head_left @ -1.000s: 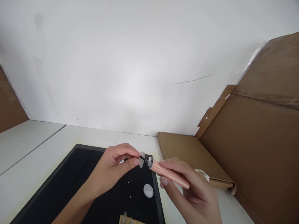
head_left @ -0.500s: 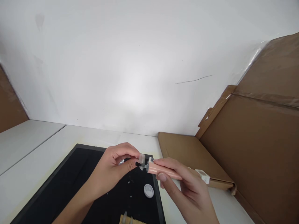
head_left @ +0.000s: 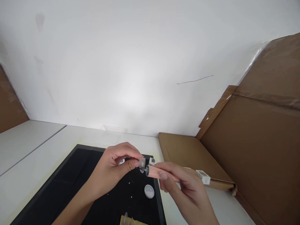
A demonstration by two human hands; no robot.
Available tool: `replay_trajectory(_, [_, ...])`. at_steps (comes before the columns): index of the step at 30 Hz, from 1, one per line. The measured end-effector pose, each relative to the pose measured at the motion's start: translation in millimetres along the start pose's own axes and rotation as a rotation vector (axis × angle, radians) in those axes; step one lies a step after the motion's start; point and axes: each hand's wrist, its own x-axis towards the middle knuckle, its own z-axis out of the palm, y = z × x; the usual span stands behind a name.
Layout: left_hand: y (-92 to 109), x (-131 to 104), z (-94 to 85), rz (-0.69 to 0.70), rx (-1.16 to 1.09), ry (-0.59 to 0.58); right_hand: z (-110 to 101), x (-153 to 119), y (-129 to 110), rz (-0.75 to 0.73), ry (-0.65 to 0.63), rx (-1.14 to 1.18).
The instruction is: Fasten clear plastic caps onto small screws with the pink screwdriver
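Note:
Between thumb and fingertips, my left hand point(head_left: 117, 162) pinches a small clear, frosted-looking piece point(head_left: 142, 163) whose exact kind I cannot make out. A pink-handled brush point(head_left: 154, 172) lies sideways in my right hand point(head_left: 185, 184), with the thumb and fingers closed around its handle. From the handle's hollow, grey-rimmed end a thin stem points left to the clear piece. The brush's dark tip is now mostly hidden at the piece and left fingertips. Just beyond the handle is a small white block point(head_left: 152, 161) with a dark round spot on top.
Below my hands lies a black mat point(head_left: 86, 175) with small white crumbs. On it are a round white lid point(head_left: 149, 191) and a yellowish block point(head_left: 140, 223) bearing translucent pointed pieces. A cardboard box point(head_left: 187, 150) and a white rectangular piece point(head_left: 203, 177) are at right, near cardboard panels point(head_left: 264, 137).
The brush's dark tip, visible before in front of the clear piece, is now mostly out of sight. The pink handle has shifted slightly down and left. My left hand has barely moved.

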Motion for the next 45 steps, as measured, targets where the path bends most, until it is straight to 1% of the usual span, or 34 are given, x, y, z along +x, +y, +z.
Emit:
replay_trajectory(6, [-0.8, -0.5, 0.4, 0.025, 0.017, -0.007, 0.6, 0.1, 0.5, 0.059, -0.065, -0.003])
replay_trajectory(16, [-2.3, 0.6, 0.3, 0.053, 0.043, 0.013, 2.5, -1.1, 2.2, 0.113, -0.08, -0.027])
replay_trajectory(19, [-2.7, -0.1, -0.1, 0.044, 0.043, 0.007, 0.8, -1.4, 1.9, 0.094, -0.07, -0.024])
replay_trajectory(24, [-2.9, -0.3, -0.9, 0.043, 0.034, -0.011, 0.1, -1.4, -1.4, 0.068, -0.005, -0.036])
replay_trajectory(28, [-3.4, -0.2, -1.3, 0.033, 0.03, -0.004, 0.8, -4.1, 1.3, 0.044, 0.042, -0.046])
replay_trajectory(33, [-4.7, -0.8, -1.7, 0.019, 0.008, -0.006, 1.0, -7.1, 7.1, -0.048, 0.106, -0.078])
replay_trajectory(39, [-4.1, -2.2, -1.4, 0.004, -0.009, -0.018, 2.7, -5.4, 6.5, -0.167, 0.135, -0.063])
replay_trajectory(45, [-4.4, -3.0, -0.9, -0.018, -0.018, -0.047, 1.8, -6.4, 8.2, -0.215, 0.142, -0.087])
